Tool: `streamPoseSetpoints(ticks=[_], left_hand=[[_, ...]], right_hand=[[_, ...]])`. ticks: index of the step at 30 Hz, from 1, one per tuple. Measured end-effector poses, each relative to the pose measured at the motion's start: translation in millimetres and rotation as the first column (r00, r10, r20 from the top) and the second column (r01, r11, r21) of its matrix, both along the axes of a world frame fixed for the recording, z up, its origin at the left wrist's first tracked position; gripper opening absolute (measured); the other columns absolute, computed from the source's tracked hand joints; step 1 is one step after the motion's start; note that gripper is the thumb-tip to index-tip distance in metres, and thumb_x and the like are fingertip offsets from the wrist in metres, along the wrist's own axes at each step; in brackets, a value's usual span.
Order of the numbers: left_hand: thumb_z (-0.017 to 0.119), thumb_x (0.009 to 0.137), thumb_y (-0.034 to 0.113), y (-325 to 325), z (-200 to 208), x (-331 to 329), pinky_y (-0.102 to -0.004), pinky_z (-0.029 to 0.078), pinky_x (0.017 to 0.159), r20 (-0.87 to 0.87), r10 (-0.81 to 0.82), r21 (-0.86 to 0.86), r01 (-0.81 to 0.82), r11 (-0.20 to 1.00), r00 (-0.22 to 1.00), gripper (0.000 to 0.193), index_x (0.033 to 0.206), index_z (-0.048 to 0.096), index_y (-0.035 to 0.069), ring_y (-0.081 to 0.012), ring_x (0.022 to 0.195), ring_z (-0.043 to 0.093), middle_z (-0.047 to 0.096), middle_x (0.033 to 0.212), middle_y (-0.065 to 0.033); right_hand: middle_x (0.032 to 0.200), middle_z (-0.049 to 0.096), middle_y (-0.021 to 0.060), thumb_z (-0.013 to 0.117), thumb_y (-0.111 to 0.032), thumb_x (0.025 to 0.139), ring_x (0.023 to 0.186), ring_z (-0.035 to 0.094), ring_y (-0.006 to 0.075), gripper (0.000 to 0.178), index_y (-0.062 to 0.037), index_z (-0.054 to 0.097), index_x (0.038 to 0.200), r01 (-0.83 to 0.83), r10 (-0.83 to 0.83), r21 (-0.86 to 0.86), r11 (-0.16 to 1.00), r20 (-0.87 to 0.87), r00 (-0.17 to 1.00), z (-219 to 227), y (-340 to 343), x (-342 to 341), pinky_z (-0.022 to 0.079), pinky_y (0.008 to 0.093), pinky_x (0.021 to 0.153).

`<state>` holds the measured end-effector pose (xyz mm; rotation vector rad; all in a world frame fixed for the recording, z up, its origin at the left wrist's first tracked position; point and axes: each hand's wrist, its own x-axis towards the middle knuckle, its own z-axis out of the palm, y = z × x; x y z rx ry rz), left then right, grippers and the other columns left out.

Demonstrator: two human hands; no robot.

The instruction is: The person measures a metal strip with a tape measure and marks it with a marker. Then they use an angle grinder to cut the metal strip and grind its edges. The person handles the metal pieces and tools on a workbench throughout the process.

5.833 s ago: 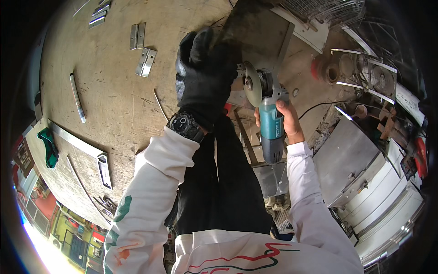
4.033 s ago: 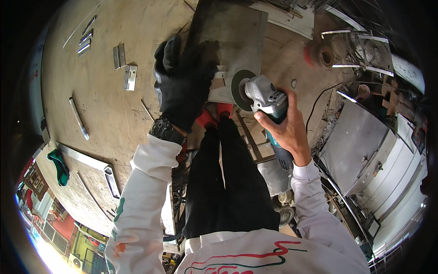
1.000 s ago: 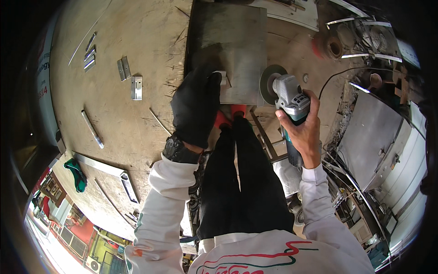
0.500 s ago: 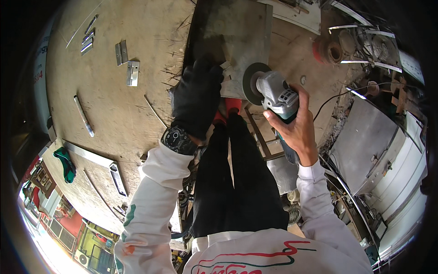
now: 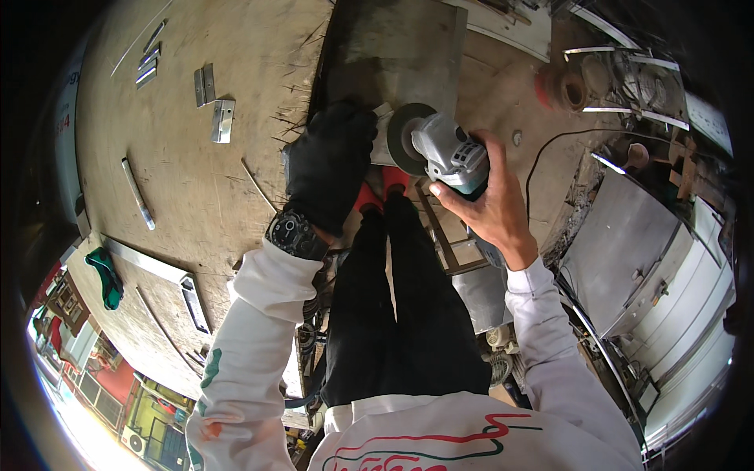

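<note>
My right hand (image 5: 491, 208), bare, is wrapped around the body of an angle grinder (image 5: 455, 149) with a grey metal head. Its round disc (image 5: 410, 140) faces my left hand, just right of the fingertips. My left hand (image 5: 330, 161), in a black glove, is closed at the right edge of the wooden table (image 5: 181, 188). A small pale flat piece (image 5: 383, 111) sticks out by its fingertips, close to the disc. The fingers hide most of that piece, so its kind is unclear, and I cannot tell whether the disc touches it.
On the table lie metal hinges (image 5: 223, 121), narrow metal strips (image 5: 148, 66), a marker-like stick (image 5: 137, 193), a thin rod (image 5: 258, 185), a metal square (image 5: 149, 257) and a green cloth (image 5: 105, 276). The grinder's cord (image 5: 542, 149) runs right. Metal sheets (image 5: 616, 243) lean there.
My right hand has brought the grinder leftward, with its disc closer to my left hand. The left hand keeps its closed grip, and the whole view has shifted slightly.
</note>
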<state>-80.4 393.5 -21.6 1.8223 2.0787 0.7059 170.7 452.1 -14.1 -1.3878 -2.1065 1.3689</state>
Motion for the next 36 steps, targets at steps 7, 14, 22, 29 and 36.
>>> streamPoseSetpoints(ticks=[7,14,22,29,36], left_hand=[[0.068,0.085,0.008,-6.6,-3.5,-6.5,-0.0446,0.06,0.08,0.06,0.052,-0.037,-0.05,0.998,0.997,0.021,0.103,0.075,0.016,-0.0321,0.103,0.07,0.071,0.109,-0.0074],[0.066,0.082,0.006,-6.1,-9.9,-7.2,-0.0469,0.06,0.081,0.115,0.037,0.048,-0.043,0.998,0.993,0.017,0.096,0.074,0.011,-0.0336,0.102,0.071,0.07,0.105,-0.0089],[0.067,0.084,0.005,-5.4,-1.6,-4.6,-0.0446,0.062,0.079,0.048,0.052,-0.003,-0.052,0.999,0.997,0.014,0.092,0.078,0.01,-0.0331,0.099,0.073,0.07,0.101,-0.0136],[0.068,0.082,0.003,-2.5,-4.9,-1.4,-0.0444,0.062,0.077,0.045,0.066,-0.01,-0.065,0.998,0.997,0.014,0.09,0.078,0.009,-0.0329,0.097,0.073,0.07,0.098,-0.0134],[0.067,0.08,0.003,-4.3,-8.7,-5.2,-0.0447,0.061,0.077,0.063,0.039,0.006,-0.04,0.999,0.997,0.016,0.091,0.075,0.011,-0.0326,0.098,0.07,0.069,0.101,-0.01]], right_hand=[[0.117,0.073,0.0182,0.089,-0.037,0.088,0.101,0.075,0.0315,0.082,-0.0078,0.044,0.149,-0.053,0.046,-0.173,0.983,-0.045,0.998,-7.4,10.6,17.2,0.059,0.0424,0.091],[0.098,0.073,0.0179,0.077,-0.053,0.095,0.075,0.075,0.0281,0.07,-0.0009,0.054,0.136,-0.105,-0.247,-0.826,0.554,-0.283,0.927,-31.5,31.3,22.0,0.063,0.0405,0.065],[0.091,0.074,0.0202,0.067,-0.064,0.097,0.07,0.075,0.0281,0.07,0.0032,0.065,0.116,-0.125,-0.228,-0.861,0.493,-0.267,0.937,-42.8,36.0,13.1,0.063,0.0396,0.065],[0.092,0.075,0.0208,0.069,-0.061,0.097,0.072,0.075,0.0282,0.068,0.0041,0.065,0.116,-0.169,-0.196,-0.831,0.529,-0.314,0.929,-46.1,35.8,13.8,0.063,0.0396,0.066],[0.093,0.074,0.0197,0.07,-0.06,0.096,0.074,0.074,0.0275,0.068,0.0018,0.061,0.122,-0.133,-0.153,-0.827,0.547,-0.255,0.955,-47.4,27.1,29.9,0.063,0.0401,0.065]])
